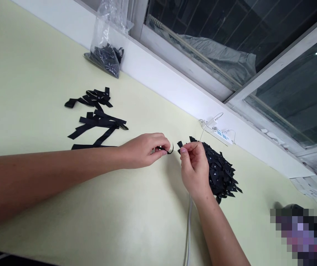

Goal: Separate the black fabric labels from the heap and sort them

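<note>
My left hand [149, 149] is closed on a black fabric strip [170, 151], whose thin curved end sticks out past the fingertips. Facing it across a small gap, my right hand [194, 166] pinches another short black strip [180, 144] between thumb and forefinger. Both hands are raised over the pale table. Behind my right hand lies a dense heap of short black strips [221, 171] with small shiny spots. Longer loose black strips [97, 120] are spread beyond my left forearm, which partly covers one of them.
A clear plastic bag [107, 55] holding black pieces stands against the white ledge. A white power strip [221, 135] with plugs lies along that ledge. Its pale cable [188, 229] runs across the table [136, 214] beneath my right arm. Windows rise behind; a pixelated patch covers the lower right.
</note>
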Demonstrator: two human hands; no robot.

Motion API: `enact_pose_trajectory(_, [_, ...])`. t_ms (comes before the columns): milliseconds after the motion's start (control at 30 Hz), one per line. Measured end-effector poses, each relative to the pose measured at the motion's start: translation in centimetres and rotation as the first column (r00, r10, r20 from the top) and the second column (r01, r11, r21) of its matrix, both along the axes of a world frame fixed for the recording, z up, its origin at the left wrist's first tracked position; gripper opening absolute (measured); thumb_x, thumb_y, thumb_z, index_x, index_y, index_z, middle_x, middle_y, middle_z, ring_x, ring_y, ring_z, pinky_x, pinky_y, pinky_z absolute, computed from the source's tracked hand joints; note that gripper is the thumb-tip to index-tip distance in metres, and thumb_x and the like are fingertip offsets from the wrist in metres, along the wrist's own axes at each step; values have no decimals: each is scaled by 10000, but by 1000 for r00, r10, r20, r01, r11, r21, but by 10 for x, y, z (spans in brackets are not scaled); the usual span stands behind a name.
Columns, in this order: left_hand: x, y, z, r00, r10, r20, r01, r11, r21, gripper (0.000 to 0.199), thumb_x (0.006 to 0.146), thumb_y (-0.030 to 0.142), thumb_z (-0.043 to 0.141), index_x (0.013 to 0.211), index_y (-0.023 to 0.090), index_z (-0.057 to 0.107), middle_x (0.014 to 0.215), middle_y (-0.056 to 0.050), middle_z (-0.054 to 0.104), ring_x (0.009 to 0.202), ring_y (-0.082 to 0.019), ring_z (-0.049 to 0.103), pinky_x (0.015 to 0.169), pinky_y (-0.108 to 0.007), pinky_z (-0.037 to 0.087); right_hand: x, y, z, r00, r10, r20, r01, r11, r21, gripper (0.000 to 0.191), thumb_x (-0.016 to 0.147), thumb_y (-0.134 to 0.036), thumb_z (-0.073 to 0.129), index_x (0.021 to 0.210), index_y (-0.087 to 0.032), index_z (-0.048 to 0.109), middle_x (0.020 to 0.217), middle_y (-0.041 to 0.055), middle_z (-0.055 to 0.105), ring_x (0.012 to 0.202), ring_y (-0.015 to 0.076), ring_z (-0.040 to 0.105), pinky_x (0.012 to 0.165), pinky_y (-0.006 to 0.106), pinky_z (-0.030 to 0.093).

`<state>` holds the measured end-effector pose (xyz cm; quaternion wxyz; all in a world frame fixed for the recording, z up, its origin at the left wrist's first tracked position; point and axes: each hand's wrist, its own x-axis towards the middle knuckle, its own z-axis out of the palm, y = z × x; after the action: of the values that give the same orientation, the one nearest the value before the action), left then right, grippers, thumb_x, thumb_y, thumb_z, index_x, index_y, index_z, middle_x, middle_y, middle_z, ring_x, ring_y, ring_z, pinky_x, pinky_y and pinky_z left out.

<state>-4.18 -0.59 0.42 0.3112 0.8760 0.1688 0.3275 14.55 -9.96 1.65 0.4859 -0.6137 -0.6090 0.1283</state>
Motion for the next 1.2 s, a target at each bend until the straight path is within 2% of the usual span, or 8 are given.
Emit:
enact_pose_trajectory(133, [1,0,-3,998,-28,-63,40,979,201,182,962,137,475,1001,195,643,1012,-45,667,843,-150,615,747,-280,457,-10,-7,11,998,-12,62,6,994,110,40,967,-269,562,939,-241,565,875,17,605,780,174,591,695,321,488])
enact_pose_trajectory(233, [3,-4,-6,995,-52,-89,88,880,466,248,957,79,449,998,196,664,974,-51,681,771,-154,597,730,-311,457,-20,-13,17,991,-7,133,-22,976,218,33,962,-222,565,956,-244,590,1003,48,646,953,204,628,824,367,513])
enact_pose_trajectory(333, [5,-10,-4,991,-89,-97,130,777,616,330,927,-7,415,928,199,673,865,-43,675,727,-153,574,696,-316,457,-25,-14,16,985,81,151,-104,982,156,86,974,-204,540,1027,-247,593,1095,59,685,1050,215,652,913,392,512])
enact_pose_trajectory(400, [4,-13,-1,984,-124,-126,176,748,640,343,932,-14,409,857,202,665,815,-39,663,735,-152,575,688,-309,467,-23,-12,12,989,108,97,-114,992,59,72,980,-223,535,1019,-242,592,1024,49,704,963,205,678,841,366,531])
enact_pose_trajectory(467, [3,-12,2,983,-131,-126,181,767,615,333,948,12,422,831,207,666,823,-41,673,757,-151,592,701,-304,489,-19,-9,7,996,92,6,-92,996,7,45,978,-254,546,988,-236,586,914,31,693,842,190,676,735,331,531])
enact_pose_trajectory(567, [2,-9,1,996,-90,-20,86,833,547,298,965,57,444,900,209,691,912,-56,714,798,-153,626,714,-297,518,-11,-6,2,990,108,-92,-112,993,-41,66,964,-294,583,955,-230,597,833,14,660,733,167,641,642,295,510])
enact_pose_trajectory(800, [2,-4,-3,985,-38,169,-27,930,366,220,986,137,498,937,186,707,964,-73,729,880,-157,663,806,-285,551,-7,-6,0,982,112,-155,-125,989,-73,144,921,-350,676,971,-216,695,877,47,707,742,176,645,630,297,510])
enact_pose_trajectory(1200, [1,-6,2,984,-12,179,-44,951,305,195,1008,169,482,916,171,655,960,-71,713,892,-156,646,834,-289,534,-10,-9,4,952,92,-291,-126,987,-100,142,881,-342,736,958,-226,760,870,48,741,750,176,662,659,301,547])
